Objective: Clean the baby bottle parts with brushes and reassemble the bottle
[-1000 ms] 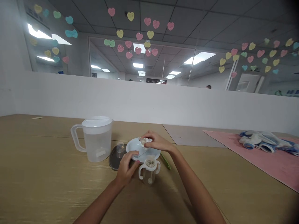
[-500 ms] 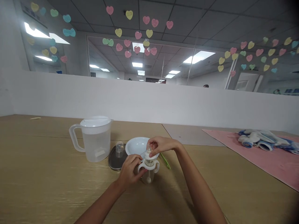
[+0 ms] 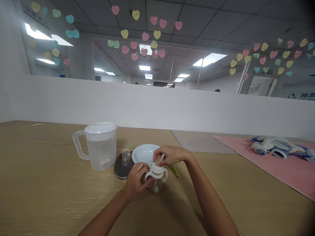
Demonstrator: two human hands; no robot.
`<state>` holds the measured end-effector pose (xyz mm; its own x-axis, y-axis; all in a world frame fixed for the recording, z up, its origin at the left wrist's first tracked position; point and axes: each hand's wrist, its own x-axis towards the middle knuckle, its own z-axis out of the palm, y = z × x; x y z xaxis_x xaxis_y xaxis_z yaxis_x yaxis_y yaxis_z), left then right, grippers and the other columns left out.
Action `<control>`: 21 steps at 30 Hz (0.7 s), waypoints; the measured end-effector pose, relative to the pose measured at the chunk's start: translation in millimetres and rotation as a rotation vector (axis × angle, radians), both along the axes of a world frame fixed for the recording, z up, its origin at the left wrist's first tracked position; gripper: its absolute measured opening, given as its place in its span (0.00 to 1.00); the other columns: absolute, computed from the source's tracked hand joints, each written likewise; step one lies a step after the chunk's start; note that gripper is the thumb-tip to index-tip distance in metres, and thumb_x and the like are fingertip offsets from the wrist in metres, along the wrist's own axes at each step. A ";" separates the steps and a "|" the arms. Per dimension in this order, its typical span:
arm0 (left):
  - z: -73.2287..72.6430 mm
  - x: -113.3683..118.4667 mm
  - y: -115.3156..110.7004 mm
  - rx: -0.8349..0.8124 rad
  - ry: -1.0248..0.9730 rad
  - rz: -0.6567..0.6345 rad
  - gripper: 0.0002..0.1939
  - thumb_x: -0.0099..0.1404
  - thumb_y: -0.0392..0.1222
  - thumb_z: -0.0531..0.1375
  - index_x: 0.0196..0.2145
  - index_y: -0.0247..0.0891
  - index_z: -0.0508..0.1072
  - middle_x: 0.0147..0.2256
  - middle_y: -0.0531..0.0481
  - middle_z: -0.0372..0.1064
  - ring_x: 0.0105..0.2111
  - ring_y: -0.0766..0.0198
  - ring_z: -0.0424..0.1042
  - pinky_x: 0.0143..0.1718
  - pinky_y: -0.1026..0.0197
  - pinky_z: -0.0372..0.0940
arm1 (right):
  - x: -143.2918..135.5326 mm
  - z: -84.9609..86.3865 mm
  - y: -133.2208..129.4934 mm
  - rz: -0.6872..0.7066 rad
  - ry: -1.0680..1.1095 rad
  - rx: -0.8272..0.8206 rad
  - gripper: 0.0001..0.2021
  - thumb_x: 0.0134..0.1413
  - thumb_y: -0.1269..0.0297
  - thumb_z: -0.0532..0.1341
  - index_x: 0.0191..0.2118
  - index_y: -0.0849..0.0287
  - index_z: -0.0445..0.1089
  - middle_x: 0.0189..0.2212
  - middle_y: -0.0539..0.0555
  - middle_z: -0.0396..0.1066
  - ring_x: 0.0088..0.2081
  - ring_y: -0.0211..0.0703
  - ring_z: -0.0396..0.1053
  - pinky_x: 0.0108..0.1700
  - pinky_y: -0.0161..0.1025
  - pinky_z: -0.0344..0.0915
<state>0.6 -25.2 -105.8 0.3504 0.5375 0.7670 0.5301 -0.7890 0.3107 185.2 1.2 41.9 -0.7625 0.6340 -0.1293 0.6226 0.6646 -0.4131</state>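
A clear baby bottle [image 3: 156,187] with white side handles stands upright on the table in front of me. My left hand [image 3: 137,178] is closed around its left handle and side. Above it, my right hand [image 3: 171,154] pinches the white nipple collar [image 3: 157,167], which sits on the bottle's neck with a clear nipple rising from it. A straw with a white weighted end shows inside the bottle. Just behind is a white bowl [image 3: 142,151], partly hidden by my hands. A clear cap [image 3: 126,156] rests on a dark tray [image 3: 120,170] to the left.
A translucent lidded pitcher [image 3: 102,149] stands left of the tray. Something green and slim [image 3: 174,171] lies right of the bottle. Far right, blue-and-white gloves or sleeves [image 3: 278,147] lie on a pink mat [image 3: 278,170]. A white wall [image 3: 159,108] runs behind the table.
The nipple collar has come down onto the bottle's neck, closing the gap seen before. My right hand has shifted slightly with it, while my left hand keeps its place.
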 end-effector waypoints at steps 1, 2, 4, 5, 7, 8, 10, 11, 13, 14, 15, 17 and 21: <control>-0.3 -0.1 -0.1 0.003 0.001 0.002 0.12 0.61 0.48 0.55 0.26 0.38 0.63 0.35 0.47 0.67 0.36 0.61 0.65 0.38 0.58 0.59 | -1.3 -0.3 -1.0 0.011 0.000 0.007 0.12 0.43 0.69 0.61 0.38 0.59 0.70 0.38 0.51 0.70 0.39 0.38 0.66 0.35 0.30 0.60; -0.6 -0.3 -0.2 0.007 0.002 0.004 0.12 0.61 0.48 0.55 0.27 0.38 0.63 0.34 0.47 0.67 0.36 0.61 0.65 0.38 0.58 0.59 | -2.6 -0.5 -2.2 0.021 -0.002 0.015 0.12 0.42 0.71 0.61 0.37 0.59 0.70 0.38 0.51 0.70 0.39 0.38 0.66 0.35 0.30 0.60; -1.1 -0.4 -0.2 0.012 0.003 0.003 0.12 0.61 0.48 0.55 0.27 0.38 0.64 0.35 0.47 0.67 0.36 0.61 0.65 0.38 0.58 0.59 | -5.2 -0.9 -4.5 0.027 -0.013 0.039 0.12 0.41 0.74 0.60 0.36 0.59 0.71 0.37 0.50 0.71 0.40 0.38 0.66 0.35 0.29 0.59; -1.3 -0.5 -0.1 0.013 0.005 0.002 0.12 0.61 0.49 0.55 0.27 0.38 0.64 0.35 0.46 0.67 0.36 0.61 0.65 0.38 0.58 0.59 | -6.4 -1.2 -5.6 0.020 -0.025 0.052 0.12 0.41 0.75 0.60 0.35 0.59 0.71 0.36 0.50 0.71 0.39 0.38 0.66 0.34 0.29 0.59; -1.5 -0.6 0.5 0.014 0.009 -0.002 0.12 0.61 0.49 0.55 0.28 0.38 0.64 0.35 0.46 0.67 0.36 0.60 0.65 0.38 0.58 0.59 | -8.4 -1.6 -7.4 -0.016 -0.048 0.074 0.11 0.39 0.75 0.61 0.33 0.59 0.72 0.35 0.50 0.71 0.38 0.37 0.66 0.32 0.28 0.58; -1.6 -0.7 0.9 0.013 0.013 -0.002 0.12 0.61 0.49 0.55 0.29 0.38 0.64 0.35 0.46 0.67 0.36 0.60 0.65 0.38 0.58 0.59 | -9.2 -1.7 -8.0 -0.040 -0.058 0.084 0.11 0.39 0.75 0.61 0.33 0.59 0.72 0.34 0.49 0.71 0.36 0.37 0.66 0.31 0.28 0.58; -1.8 -0.8 1.5 0.011 0.019 -0.003 0.11 0.61 0.49 0.55 0.29 0.38 0.64 0.35 0.46 0.67 0.35 0.60 0.64 0.38 0.57 0.59 | -10.5 -2.1 -8.7 -0.082 -0.067 0.107 0.10 0.37 0.73 0.62 0.31 0.59 0.72 0.32 0.49 0.72 0.35 0.37 0.67 0.30 0.28 0.58; -2.0 -0.9 1.7 0.010 0.020 -0.005 0.11 0.61 0.49 0.55 0.29 0.37 0.64 0.35 0.46 0.67 0.35 0.60 0.64 0.38 0.57 0.59 | -11.0 -2.4 -8.8 -0.100 -0.064 0.124 0.09 0.36 0.71 0.63 0.31 0.59 0.72 0.31 0.49 0.72 0.34 0.37 0.67 0.29 0.28 0.57; -2.4 -0.9 1.7 0.009 0.018 -0.009 0.11 0.61 0.48 0.55 0.28 0.37 0.64 0.34 0.46 0.67 0.35 0.60 0.64 0.37 0.57 0.59 | -12.1 -3.3 -9.0 -0.152 -0.060 0.145 0.09 0.35 0.67 0.64 0.30 0.59 0.71 0.28 0.49 0.71 0.30 0.36 0.67 0.27 0.28 0.57; -2.5 -0.8 1.5 0.010 0.018 -0.012 0.11 0.61 0.48 0.55 0.28 0.37 0.63 0.34 0.46 0.67 0.35 0.60 0.64 0.37 0.57 0.58 | -12.8 -3.9 -9.1 -0.187 -0.061 0.133 0.10 0.35 0.64 0.64 0.29 0.60 0.71 0.26 0.49 0.71 0.27 0.36 0.67 0.25 0.28 0.57; -2.5 -0.6 1.3 0.009 0.017 -0.015 0.11 0.61 0.48 0.55 0.29 0.37 0.63 0.34 0.46 0.67 0.35 0.60 0.64 0.37 0.57 0.58 | -13.6 -4.7 -9.2 -0.225 -0.067 0.105 0.11 0.36 0.62 0.64 0.28 0.61 0.70 0.23 0.49 0.70 0.24 0.36 0.66 0.23 0.29 0.57; -2.0 -0.2 0.7 0.006 0.014 -0.016 0.11 0.61 0.48 0.54 0.29 0.37 0.64 0.34 0.46 0.67 0.35 0.60 0.64 0.37 0.57 0.58 | -15.9 -6.3 -9.9 -0.286 -0.086 0.028 0.11 0.38 0.58 0.62 0.26 0.62 0.68 0.18 0.49 0.67 0.19 0.35 0.65 0.20 0.30 0.57; -0.4 0.1 0.1 0.006 0.019 -0.011 0.11 0.61 0.48 0.54 0.29 0.37 0.64 0.34 0.46 0.66 0.35 0.60 0.64 0.36 0.58 0.59 | -23.8 -8.3 -13.8 -0.365 -0.147 0.099 0.12 0.43 0.58 0.57 0.19 0.62 0.65 0.13 0.51 0.65 0.15 0.35 0.61 0.19 0.32 0.56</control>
<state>0.7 -25.0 -106.2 0.3705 0.5288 0.7636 0.5275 -0.7965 0.2956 161.5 -12.6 33.6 -0.4632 0.8743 -0.1448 0.8727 0.4214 -0.2467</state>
